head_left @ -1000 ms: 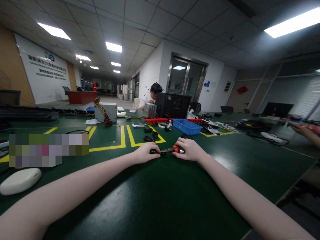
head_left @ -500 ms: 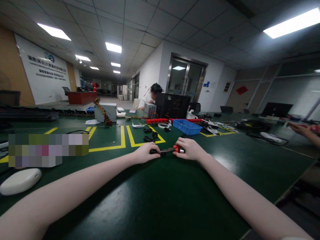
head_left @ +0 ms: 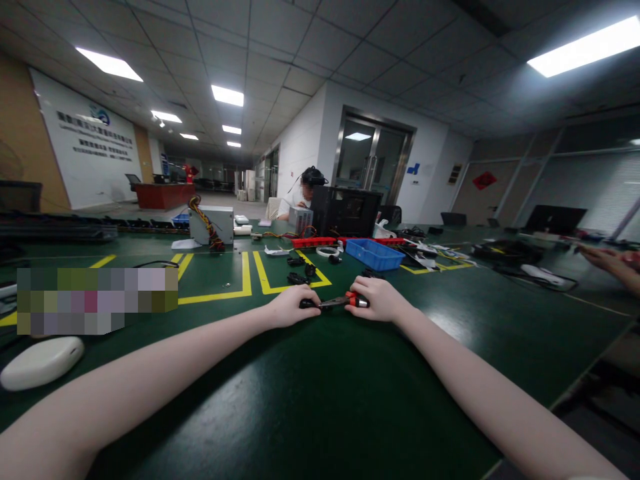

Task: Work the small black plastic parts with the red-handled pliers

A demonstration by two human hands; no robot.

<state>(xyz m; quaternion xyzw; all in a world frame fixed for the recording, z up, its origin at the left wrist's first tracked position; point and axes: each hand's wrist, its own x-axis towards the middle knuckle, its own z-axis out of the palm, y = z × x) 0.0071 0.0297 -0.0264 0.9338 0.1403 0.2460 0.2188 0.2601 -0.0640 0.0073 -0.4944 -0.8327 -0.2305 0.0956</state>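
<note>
My left hand [head_left: 291,307] is closed on a small black piece [head_left: 307,303], whose exact kind I cannot make out. In my right hand [head_left: 383,299] are pliers [head_left: 355,300] with red and black handles. Their metal jaws point left and meet the black piece beside my left fingertips; whether they grip it is too small to tell. Both hands are low over the green table [head_left: 320,393]. Just beyond them are several black cable bundles [head_left: 299,279] near yellow tape lines.
A blue tray [head_left: 387,262] stands beyond my right hand. Farther back are a black computer case [head_left: 345,210], a power supply [head_left: 219,225] with coloured wires, and a person [head_left: 295,199]. A white rounded device [head_left: 43,363] lies at left. Another person's hand [head_left: 613,263] shows at right.
</note>
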